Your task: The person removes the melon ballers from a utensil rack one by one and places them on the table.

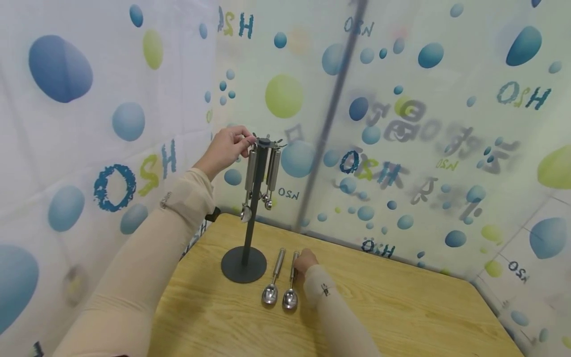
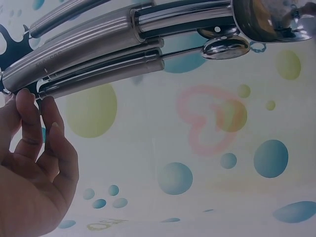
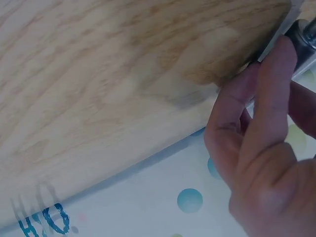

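A dark utensil stand point(image 1: 251, 225) with a round base stands upright at the table's left. Several steel utensils point(image 1: 273, 171) hang by their handles from its top hooks. My left hand point(image 1: 228, 148) is raised to that top; the left wrist view shows its fingertips point(image 2: 25, 98) pinching at a dark hook beside the handle ends. On the table, two ice cream scoops lie side by side, bowls toward me: a left one point(image 1: 269, 294) and a right one point(image 1: 290, 299). My right hand point(image 1: 307, 261) pinches the right scoop's handle point(image 3: 302, 39) near its far end.
The wooden table point(image 1: 401, 307) reaches out to the right, its far edge close to a printed curtain point(image 1: 401, 198). Another curtain wall point(image 1: 111, 74) stands at the left, beside my left arm. A small dark object point(image 1: 214, 214) shows behind the table's left corner.
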`<state>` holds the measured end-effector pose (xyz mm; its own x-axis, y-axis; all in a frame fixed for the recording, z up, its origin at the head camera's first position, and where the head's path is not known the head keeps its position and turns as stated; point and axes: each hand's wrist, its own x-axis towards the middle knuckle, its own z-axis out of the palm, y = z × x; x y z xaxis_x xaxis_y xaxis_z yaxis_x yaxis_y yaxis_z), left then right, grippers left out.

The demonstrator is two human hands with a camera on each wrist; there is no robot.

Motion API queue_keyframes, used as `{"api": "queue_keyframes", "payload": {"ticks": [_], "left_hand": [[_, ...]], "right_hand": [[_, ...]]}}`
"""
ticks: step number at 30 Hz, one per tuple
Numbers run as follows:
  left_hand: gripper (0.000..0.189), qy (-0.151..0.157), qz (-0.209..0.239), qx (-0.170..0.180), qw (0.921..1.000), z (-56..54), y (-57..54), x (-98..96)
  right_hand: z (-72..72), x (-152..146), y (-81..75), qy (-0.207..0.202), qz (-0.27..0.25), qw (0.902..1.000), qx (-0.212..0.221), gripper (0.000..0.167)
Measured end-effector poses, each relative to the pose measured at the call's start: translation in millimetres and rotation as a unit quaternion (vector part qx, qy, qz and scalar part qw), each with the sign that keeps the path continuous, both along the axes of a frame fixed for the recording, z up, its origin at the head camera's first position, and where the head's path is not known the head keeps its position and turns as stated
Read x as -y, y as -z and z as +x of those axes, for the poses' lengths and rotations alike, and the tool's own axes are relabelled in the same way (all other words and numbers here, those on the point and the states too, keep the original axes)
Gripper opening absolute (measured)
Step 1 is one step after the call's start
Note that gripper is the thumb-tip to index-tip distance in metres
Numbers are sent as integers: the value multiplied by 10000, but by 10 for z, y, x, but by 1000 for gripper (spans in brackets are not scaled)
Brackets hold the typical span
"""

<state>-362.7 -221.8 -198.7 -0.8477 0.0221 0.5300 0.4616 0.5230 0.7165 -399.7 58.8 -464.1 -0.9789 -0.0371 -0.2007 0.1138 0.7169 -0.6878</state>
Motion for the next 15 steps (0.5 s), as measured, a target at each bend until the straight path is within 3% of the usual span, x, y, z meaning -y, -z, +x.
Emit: {"api": "queue_keyframes", "payload": {"ticks": [3,8,12,15], "left_hand": [[28,9,-2,-5,10000,4,-3,-4],[28,43,28,-4,10000,10,-5,-5],[29,42,45,-17,10000,9,4,-3],[29,28,46,-22,10000,3,9,-2]], "right_hand": [[7,1,-22,28,124,9999,15,47],[16,-13,-58,28,50,9999,146,33],[33,0,-127,-55,-61,9993,-373,30],[84,71,-281,-69,-258,9957,-888,35]]}}
